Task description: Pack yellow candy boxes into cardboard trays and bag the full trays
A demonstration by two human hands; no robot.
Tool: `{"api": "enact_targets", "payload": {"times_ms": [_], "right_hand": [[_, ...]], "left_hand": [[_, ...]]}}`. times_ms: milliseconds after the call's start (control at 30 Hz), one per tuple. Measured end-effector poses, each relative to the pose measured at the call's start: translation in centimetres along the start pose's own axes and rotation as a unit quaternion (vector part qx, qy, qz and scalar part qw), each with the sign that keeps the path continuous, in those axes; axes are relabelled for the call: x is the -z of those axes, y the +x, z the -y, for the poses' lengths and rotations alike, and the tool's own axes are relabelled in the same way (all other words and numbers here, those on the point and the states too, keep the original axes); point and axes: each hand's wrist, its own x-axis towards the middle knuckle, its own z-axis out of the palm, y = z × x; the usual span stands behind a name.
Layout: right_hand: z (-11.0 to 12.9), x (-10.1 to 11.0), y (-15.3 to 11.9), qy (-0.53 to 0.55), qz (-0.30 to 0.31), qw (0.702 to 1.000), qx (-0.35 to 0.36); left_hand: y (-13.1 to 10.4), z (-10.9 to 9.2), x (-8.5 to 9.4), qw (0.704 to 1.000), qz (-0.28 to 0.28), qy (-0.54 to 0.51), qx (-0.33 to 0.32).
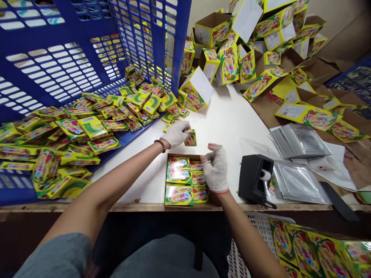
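My left hand (pixel 175 134) pinches a light, probably slippery sachet (pixel 190 138) by its edge at 12 o'clock from the open box (pixel 185 180); my right hand (pixel 216 168) curls closed, empty.

Materials as I log them:
- Left hand (pixel 175 134) and right hand (pixel 216 170): white knitted cloth gloves, matt, nubbly.
- Sachet (pixel 190 138) in my left fingers: glossy printed foil or plastic.
- Open box (pixel 183 180) at the desk's near edge: brown card, matt.
- Desk (pixel 228 119): smooth white top, raw wood lip.
- Crate (pixel 72 50) at the left edge: blue moulded plastic, slight sheen.
- Dispenser (pixel 255 178): black matt plastic.
- Clear bags (pixel 298 141) toward the right edge: shiny film.
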Motion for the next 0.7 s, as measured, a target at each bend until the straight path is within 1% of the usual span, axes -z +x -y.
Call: {"api": "enact_targets", "payload": {"times_ms": [33,100,133,167,200,267,333,367,400,433,467,533,567,633,700], "right_hand": [[0.3,0.3,0.8,0.006,0.006,1.0,0.008],[0.9,0.7,2.3,0.027,0.046,0.998,0.038],[1.3,0.7,2.8,0.037,0.069,0.996,0.051],[1.6,0.7,3.1,0.044,0.085,0.994,0.055],[1.7,0.5,3.1,0.048,0.093,0.993,0.049],[1.7,-0.3,2.4,0.054,0.085,0.995,0.005],[1.1,-1.3,1.0,0.057,0.062,0.995,-0.054],[0.6,-1.9,0.1,0.05,0.057,0.994,-0.074],[0.2,-2.4,-0.7,0.035,0.059,0.994,-0.084],[-0.2,-2.9,-1.5,0.011,0.065,0.994,-0.084],[-0.6,-3.2,-2.1,-0.02,0.073,0.994,-0.075],[-1.3,-3.5,-2.9,-0.077,0.091,0.992,-0.044],[-1.5,-3.5,-3.1,-0.095,0.098,0.99,-0.028],[-1.8,-3.5,-3.3,-0.105,0.114,0.988,-0.005],[-1.9,-3.5,-3.4,-0.098,0.138,0.986,0.002]], "left_hand": [[-0.9,-0.5,0.9,0.999,-0.006,0.005,-0.035],[-3.0,-1.8,2.3,0.993,-0.012,0.015,-0.119],[-4.1,-2.4,2.8,0.988,-0.019,0.014,-0.153],[-5.3,-2.9,3.1,0.985,-0.034,0.002,-0.169],[-6.4,-3.1,3.3,0.984,-0.057,-0.022,-0.167],[-8.4,-2.6,2.9,0.981,-0.116,-0.082,-0.135],[-9.9,-1.3,1.8,0.973,-0.17,-0.115,-0.102],[-10.4,-0.5,1.1,0.971,-0.187,-0.113,-0.097],[-10.8,0.2,0.3,0.971,-0.189,-0.102,-0.102],[-11.1,0.7,-0.5,0.974,-0.174,-0.086,-0.12],[-11.4,1.1,-1.2,0.977,-0.145,-0.063,-0.144],[-12.0,1.2,-2.2,0.979,-0.076,0.0,-0.19],[-12.2,1.1,-2.5,0.977,-0.05,0.037,-0.204],[-12.7,0.5,-2.8,0.974,-0.023,0.105,-0.2],[-13.0,0.0,-2.7,0.972,-0.009,0.152,-0.178]]}}
